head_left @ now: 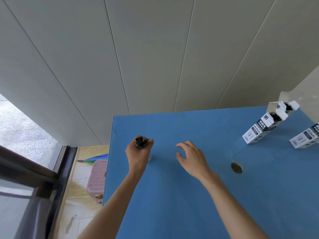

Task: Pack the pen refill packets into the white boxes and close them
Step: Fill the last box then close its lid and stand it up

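Note:
My left hand (139, 153) grips an upright bundle of black pen refills (141, 142) standing on the blue table (189, 195) near its left edge; the refill tips stick out above my fist. To the right, my right hand (190, 158) hovers over the table with its fingers loosely spread, holding nothing. At the far right stand white boxes with dark labels. One white box (262, 128) has its top flaps open and black refills showing inside. A second white box (305, 138) is cut off by the frame edge.
A round hole (236, 168) is set in the table top right of my right hand. A pink plastic stool (97, 178) and a folded blue-green umbrella (93, 159) are on the floor left of the table. A panelled wall stands right behind.

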Demonstrator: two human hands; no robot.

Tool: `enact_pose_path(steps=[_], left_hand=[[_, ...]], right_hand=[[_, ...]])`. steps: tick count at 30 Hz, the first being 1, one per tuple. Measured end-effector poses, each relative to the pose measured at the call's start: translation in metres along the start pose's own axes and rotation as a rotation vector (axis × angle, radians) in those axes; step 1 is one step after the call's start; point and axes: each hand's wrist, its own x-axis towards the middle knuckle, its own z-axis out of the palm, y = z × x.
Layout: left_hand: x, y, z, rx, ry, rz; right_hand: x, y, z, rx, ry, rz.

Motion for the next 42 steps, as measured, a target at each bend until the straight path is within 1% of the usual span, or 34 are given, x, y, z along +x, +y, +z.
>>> enact_pose_path(steps=[7, 12, 15, 19, 23, 26, 28, 32, 34, 38, 42], left_hand=[[-0.011, -0.041, -0.001, 0.162, -0.164, -0.078], [-0.009, -0.031, 0.004, 0.235, -0.198, -0.071], [-0.004, -0.014, 0.002, 0.307, -0.267, -0.038], [0.005, 0.015, 0.006, 0.574, -0.425, 0.073], [0.003, 0.038, 0.028, 0.737, -0.540, 0.233], [-0.011, 0.053, 0.053, 0.777, -0.607, 0.347], [-0.026, 0.061, 0.071, 0.848, -0.648, 0.428], [-0.062, 0.072, 0.112, 0.943, -0.758, 0.539], [-0.082, 0.075, 0.134, 0.971, -0.804, 0.576], [-0.131, 0.082, 0.180, 0.961, -0.804, 0.638], [-0.185, 0.085, 0.229, 0.965, -0.809, 0.621]], right_hand=[[-0.006, -0.010, 0.009, -0.025, -0.031, -0.010], [-0.017, -0.006, 0.001, -0.035, -0.034, 0.024], [-0.023, -0.003, -0.013, -0.036, 0.004, 0.048], [-0.033, 0.002, -0.038, -0.033, 0.074, 0.081], [-0.052, 0.014, -0.069, -0.032, 0.173, 0.140], [-0.073, 0.031, -0.093, -0.039, 0.236, 0.203], [-0.091, 0.044, -0.107, -0.050, 0.267, 0.247], [-0.130, 0.079, -0.132, -0.067, 0.315, 0.330], [-0.150, 0.099, -0.144, -0.066, 0.337, 0.360], [-0.193, 0.147, -0.167, -0.085, 0.352, 0.390], [-0.240, 0.205, -0.190, -0.092, 0.345, 0.391]])
